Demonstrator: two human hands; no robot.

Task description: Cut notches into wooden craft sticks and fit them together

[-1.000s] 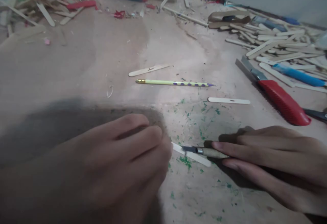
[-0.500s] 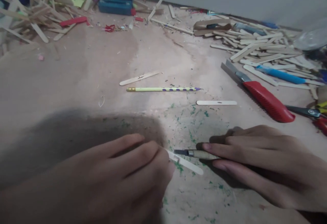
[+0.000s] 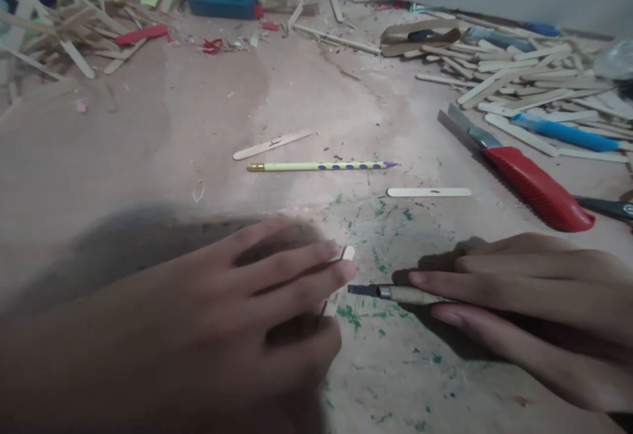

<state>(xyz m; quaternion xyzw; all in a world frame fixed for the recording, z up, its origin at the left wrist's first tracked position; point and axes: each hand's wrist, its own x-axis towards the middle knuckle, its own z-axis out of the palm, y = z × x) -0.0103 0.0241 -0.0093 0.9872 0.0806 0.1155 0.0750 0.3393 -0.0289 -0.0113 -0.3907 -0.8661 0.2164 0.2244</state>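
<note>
My left hand (image 3: 277,302) grips a pale wooden craft stick (image 3: 349,253), fingertips over it. The stick slants steeply, its rounded tip showing past the fingers and its lower part mostly hidden. On the right, my right hand (image 3: 524,295) is closed around a small wood-carving chisel (image 3: 398,294) with a wooden handle. Its dark, flat blade points left and ends close beside the stick. Ahead lie a yellow pencil with purple spots (image 3: 297,167), a craft stick with a dark mark (image 3: 415,192) and another marked stick (image 3: 257,149).
A red utility knife (image 3: 539,186) lies at right, blade out, beside dark-handled scissors (image 3: 606,207). Behind it spreads a heap of craft sticks (image 3: 534,84) with a blue pen-like tool (image 3: 566,133). More sticks (image 3: 74,25) pile up at far left, near a blue box (image 3: 222,2). Green shavings (image 3: 351,316) dot the table.
My left hand has turned the craft stick from a rightward slope to a steep slant, its fingers spreading further over it. The chisel stays in my right hand. The view has shifted slightly.
</note>
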